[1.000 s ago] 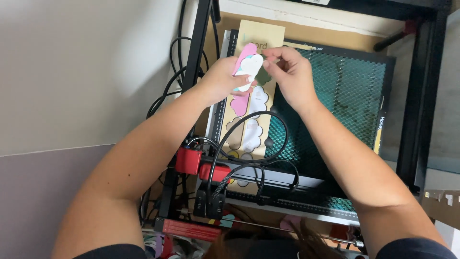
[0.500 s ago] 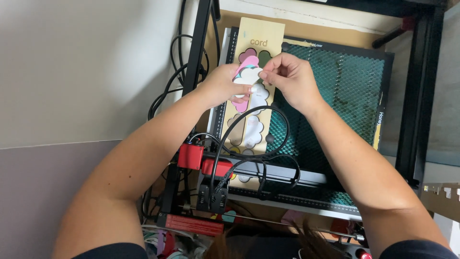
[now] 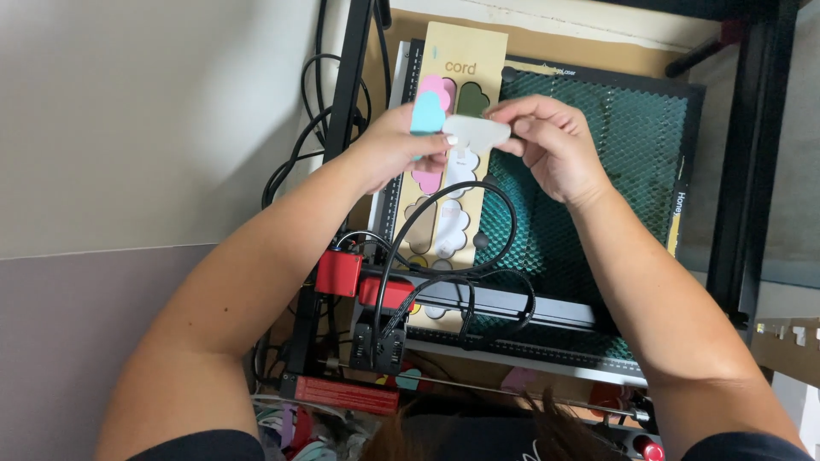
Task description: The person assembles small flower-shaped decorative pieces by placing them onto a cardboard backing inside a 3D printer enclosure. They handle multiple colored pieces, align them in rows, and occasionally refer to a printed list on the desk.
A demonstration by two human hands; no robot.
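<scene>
Pinching one white cloud-shaped piece [image 3: 477, 132], left hand [image 3: 395, 154] and right hand [image 3: 555, 145], above tan cutout board [image 3: 457, 94].

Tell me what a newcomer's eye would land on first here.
First, the two hands meeting at top centre: the left hand and right hand together pinch a small white cloud-shaped piece, with a blue piece against the left fingers. Just under them lies a pale wooden sheet with cloud cut-outs on a green honeycomb bed. Lower left, red machine parts and looping black cables stand out.
</scene>
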